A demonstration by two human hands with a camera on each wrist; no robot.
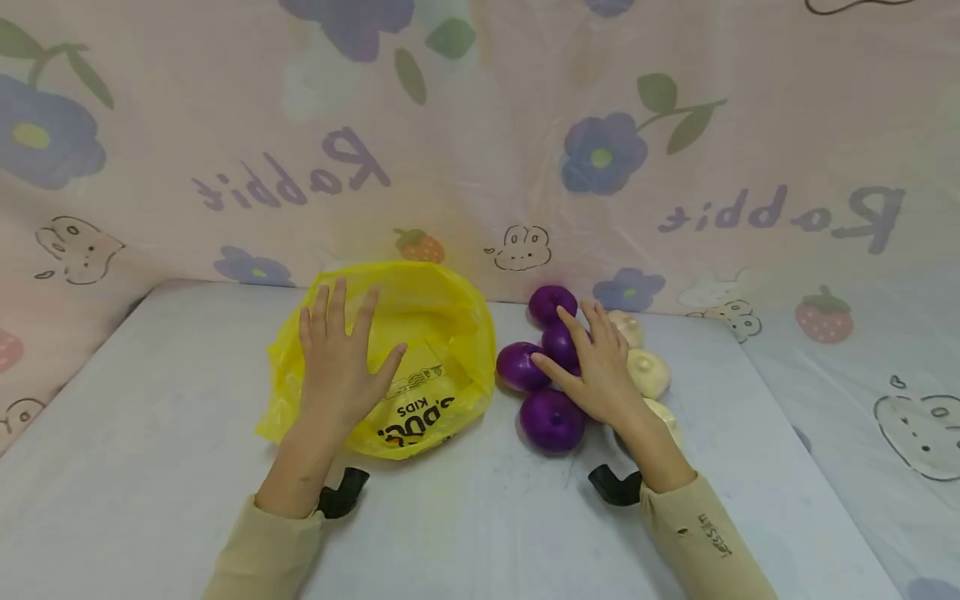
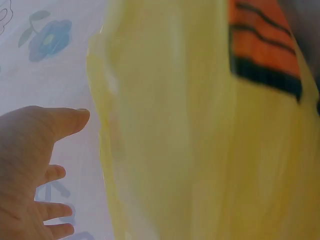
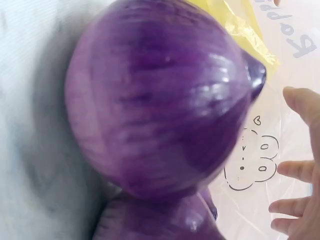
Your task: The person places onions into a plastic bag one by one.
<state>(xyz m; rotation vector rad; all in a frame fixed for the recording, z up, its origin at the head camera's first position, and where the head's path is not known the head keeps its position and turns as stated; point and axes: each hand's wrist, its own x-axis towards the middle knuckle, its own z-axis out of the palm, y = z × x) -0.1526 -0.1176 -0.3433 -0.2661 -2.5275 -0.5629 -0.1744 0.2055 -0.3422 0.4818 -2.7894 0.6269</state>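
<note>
Four glossy, round purple onions (image 1: 552, 425) show plainly on the white tabletop (image 1: 480, 542), bunched beneath and around the right hand (image 1: 606, 375), which is outstretched above them with its fingers spread and grasps nothing. In the right wrist view its fingertips stand apart from the big pointed onion close to the camera. Pale cream, rounded bulbs (image 1: 648, 373) lie on the far side of that hand, partly hidden by it. To the person's left sits a thin yellow plastic bag (image 1: 474, 333) with dark lettering, its mouth spread wide; the nearest onion is just beside its rim, though whether the two touch I cannot tell. The left hand (image 1: 337, 367) hangs over the bag's left side, fingers fanned and released, and the left wrist view shows a gap between its thumb and the yellow plastic. My reading is that the step in hand is a reach, with neither the bag nor an onion yet gripped. From here, the next move would call for curling the right fingers round a single onion without rolling its neighbours, and for the left to pinch and steady the floppy rim.
</note>
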